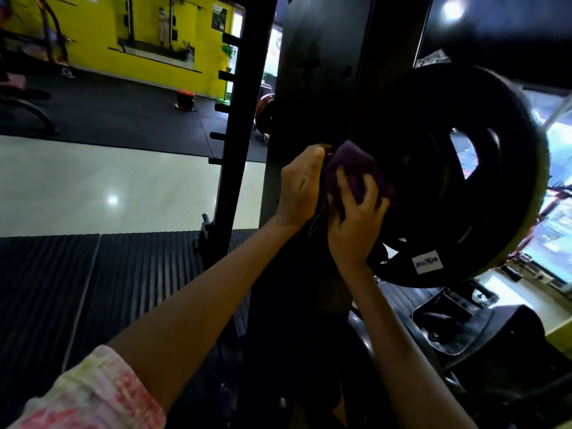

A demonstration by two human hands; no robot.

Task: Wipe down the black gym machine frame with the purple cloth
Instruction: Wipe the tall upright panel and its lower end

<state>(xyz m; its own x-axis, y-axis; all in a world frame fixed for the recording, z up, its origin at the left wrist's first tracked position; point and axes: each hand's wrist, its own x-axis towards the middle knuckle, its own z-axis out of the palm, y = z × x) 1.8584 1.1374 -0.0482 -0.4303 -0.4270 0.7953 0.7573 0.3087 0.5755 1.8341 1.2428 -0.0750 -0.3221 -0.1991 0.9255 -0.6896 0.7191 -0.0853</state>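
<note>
Seen from head height, looking down along two bare forearms. Right hand (356, 224) curled in a closed grip around a bunched purple cloth (353, 168), pressing it against the wide black upright of the gym machine frame (322, 72) near the middle of the picture. Left hand (298, 190) just beside it on the left, fingers curled, gripping the near edge of the same upright and touching the cloth's left side; whether it also pinches the cloth cannot be told. Pink and white patterned sleeve (93, 394) at the lower left corner.

Immediately right of the cloth, a large black weight plate (464, 168) with cut-out handle holes, hung on the frame and crowding the right hand; a small white label (428, 263) near its lower rim, print too small to read. Below the plate, more dark machine parts, hard to make out in shadow.

Left of the wide upright, a slimmer black post (244, 119) with short pegs sticking out along its left side. Behind it, dark ribbed floor matting (123, 289) in the foreground, then a strip of pale glossy floor (108, 187) with a light reflection, then dark matting again. Bright yellow wall (99, 26) across the upper left, with a mirror (161, 26) set in it. Small orange and black object (185, 100) on the far matting, too blurred to identify.
</note>
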